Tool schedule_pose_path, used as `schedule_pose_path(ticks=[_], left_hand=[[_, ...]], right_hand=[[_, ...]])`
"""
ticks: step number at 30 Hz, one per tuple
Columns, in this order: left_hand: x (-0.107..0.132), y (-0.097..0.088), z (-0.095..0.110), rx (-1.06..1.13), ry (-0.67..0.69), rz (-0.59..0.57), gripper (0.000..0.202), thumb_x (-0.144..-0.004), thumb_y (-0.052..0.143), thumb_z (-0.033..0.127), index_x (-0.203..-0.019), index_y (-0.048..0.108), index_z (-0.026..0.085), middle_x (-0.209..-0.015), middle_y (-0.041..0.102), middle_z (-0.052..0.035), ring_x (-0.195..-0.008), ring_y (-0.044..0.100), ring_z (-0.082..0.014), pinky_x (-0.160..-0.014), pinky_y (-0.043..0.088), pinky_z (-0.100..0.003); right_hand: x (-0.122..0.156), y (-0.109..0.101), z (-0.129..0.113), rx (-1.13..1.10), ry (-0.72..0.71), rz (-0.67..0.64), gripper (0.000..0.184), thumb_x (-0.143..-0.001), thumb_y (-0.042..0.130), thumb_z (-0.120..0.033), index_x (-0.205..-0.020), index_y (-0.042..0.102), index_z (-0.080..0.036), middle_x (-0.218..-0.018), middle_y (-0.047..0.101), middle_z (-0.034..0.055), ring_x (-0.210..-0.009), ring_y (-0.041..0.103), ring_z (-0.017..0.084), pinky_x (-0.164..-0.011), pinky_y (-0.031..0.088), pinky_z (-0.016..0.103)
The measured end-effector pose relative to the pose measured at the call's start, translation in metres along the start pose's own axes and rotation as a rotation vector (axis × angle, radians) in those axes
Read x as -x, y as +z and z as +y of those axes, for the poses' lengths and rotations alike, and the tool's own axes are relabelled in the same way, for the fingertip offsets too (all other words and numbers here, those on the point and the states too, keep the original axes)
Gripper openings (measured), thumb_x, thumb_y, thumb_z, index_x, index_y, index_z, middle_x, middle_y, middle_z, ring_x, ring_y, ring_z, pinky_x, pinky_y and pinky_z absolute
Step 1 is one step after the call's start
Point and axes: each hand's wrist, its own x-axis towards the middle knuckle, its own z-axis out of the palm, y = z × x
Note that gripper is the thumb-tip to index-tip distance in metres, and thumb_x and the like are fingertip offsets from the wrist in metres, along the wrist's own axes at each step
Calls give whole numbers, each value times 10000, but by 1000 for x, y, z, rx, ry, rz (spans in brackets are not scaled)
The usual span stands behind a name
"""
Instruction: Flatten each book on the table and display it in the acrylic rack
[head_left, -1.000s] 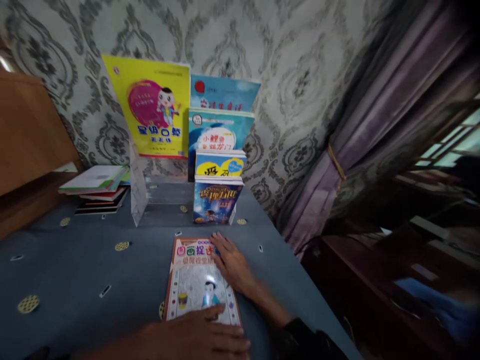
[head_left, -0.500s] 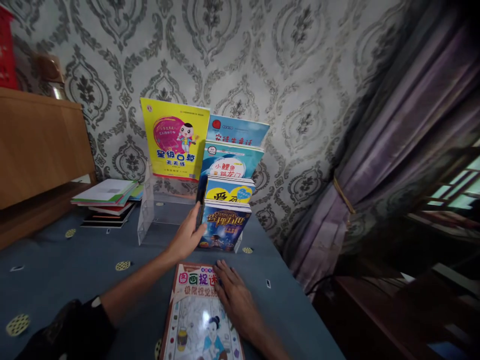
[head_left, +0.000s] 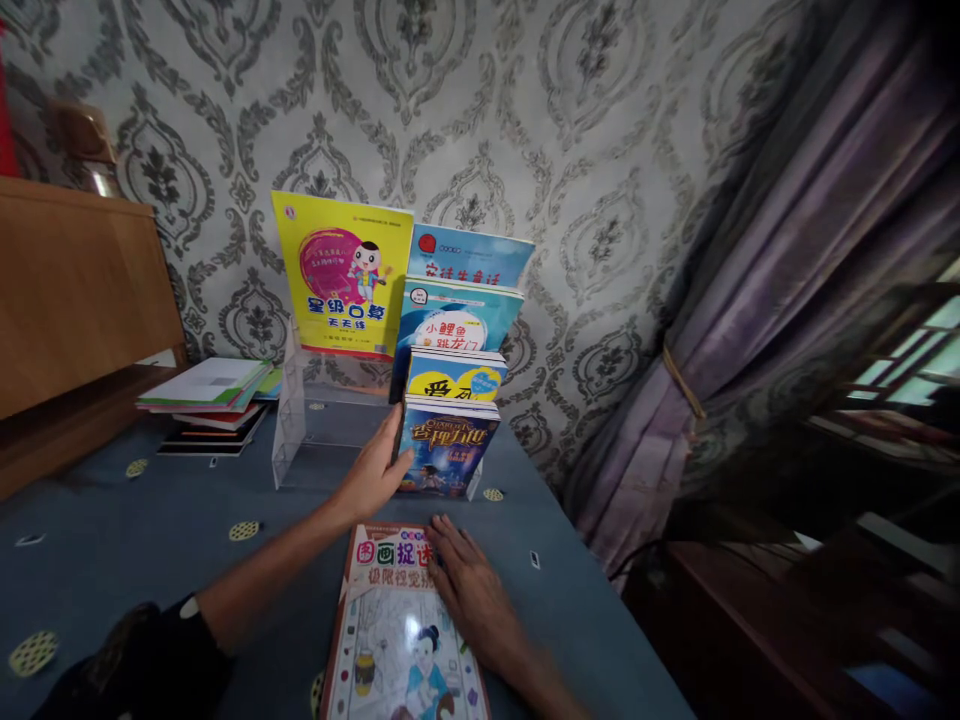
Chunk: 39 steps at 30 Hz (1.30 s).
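My left hand (head_left: 375, 470) is at the left edge of a dark blue book (head_left: 444, 455), the front one in a clear plastic book rack (head_left: 286, 430). Its thumb lies against the cover and its fingers run along the book's side, their tips partly hidden. Behind stand a blue and yellow book (head_left: 457, 378), a teal book (head_left: 463, 310) and a light blue book (head_left: 476, 255), stepped upward. A yellow workbook (head_left: 345, 275) stands in the rack's left part. My right hand (head_left: 472, 590) lies flat, fingers stretched, on the right side of a picture-cover book (head_left: 397, 610) on the table.
A pile of books and papers (head_left: 214, 400) lies left of the rack. Beyond it is a wooden cabinet (head_left: 82, 290). The blue-grey table (head_left: 247, 590) meets a patterned wall (head_left: 585, 240), and a tied purple curtain (head_left: 697, 380) hangs past its right edge.
The view has shifted slightly. Both hands keep nearly the same places, the left at the dark blue book and the right on the picture-cover book.
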Motion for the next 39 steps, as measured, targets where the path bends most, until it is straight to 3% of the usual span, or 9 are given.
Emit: schedule_pose_path(ticks=[3, 6, 8, 11, 15, 19, 24, 31, 39], left_hand=[[24, -1, -5, -46, 6, -3, 641, -972, 381, 330, -1544, 198, 105, -1608, 254, -165, -1484, 253, -257, -1201, 257, -456], [66, 1, -15, -98, -12, -27, 560, -991, 337, 331, -1506, 297, 118, -1586, 317, -156, -1467, 301, -229, -1190, 290, -434], [94, 3, -22, -156, -26, -105, 531, -995, 329, 328, -1491, 337, 137, -1583, 331, -140, -1461, 316, -219, -1190, 295, -428], [120, 6, -30, -292, -32, -316, 533, -994, 341, 352, -1477, 380, 129, -1567, 359, -147, -1458, 321, -243, -1191, 280, -460], [122, 14, -34, -481, -28, -451, 556, -1001, 325, 400, -1464, 410, 105, -1550, 378, -161, -1458, 318, -266, -1186, 252, -501], [116, 23, -30, -561, 22, -412, 553, -1003, 325, 426, -1455, 427, 125, -1531, 415, -156, -1442, 353, -248, -1190, 238, -474], [117, 27, -27, -596, 51, -400, 558, -1008, 302, 415, -1444, 435, 94, -1526, 418, -172, -1446, 346, -258, -1189, 232, -480], [120, 28, -29, -598, 17, -378, 575, -1003, 304, 444, -1458, 419, 113, -1532, 415, -159, -1446, 340, -276, -1176, 251, -488], [129, 32, -33, -618, -105, -317, 627, -987, 306, 481, -1467, 389, 87, -1547, 375, -195, -1468, 277, -330, -1167, 237, -531]], right_hand=[[-1, 0, -2, 14, -2, -6, 440, -995, 417, -256, -1408, 525, -152, -1475, 505, 125, -1399, 427, 254, -1151, 385, 468], [-3, 1, -5, 9, -3, -22, 447, -991, 412, -249, -1405, 520, -119, -1474, 502, 152, -1403, 421, 273, -1148, 376, 497], [-3, 2, -5, -11, -5, -5, 446, -998, 410, -274, -1415, 510, -150, -1485, 491, 141, -1413, 407, 257, -1154, 364, 495], [-3, 3, -5, -12, 19, -25, 452, -1005, 397, -288, -1424, 496, -152, -1501, 472, 138, -1430, 378, 245, -1167, 339, 484], [-3, 0, -11, 53, 40, -72, 457, -1013, 361, -278, -1434, 475, -141, -1518, 444, 145, -1444, 350, 254, -1168, 308, 525], [-8, 0, -27, 98, 1, -86, 461, -1016, 361, -288, -1437, 469, -136, -1508, 449, 166, -1429, 376, 280, -1171, 267, 566], [-15, 7, -45, 69, -67, -91, 467, -1014, 370, -264, -1452, 436, -118, -1522, 435, 154, -1445, 349, 242, -1195, 247, 505], [-5, 5, -37, 79, 128, -54, 548, -1001, 413, -416, -1454, 436, -108, -1533, 403, 188, -1455, 322, 292, -1180, 250, 542], [24, 12, -47, 102, 236, 11, 576, -987, 433, -435, -1461, 418, -109, -1553, 356, 217, -1453, 308, 351, -1152, 272, 593]])
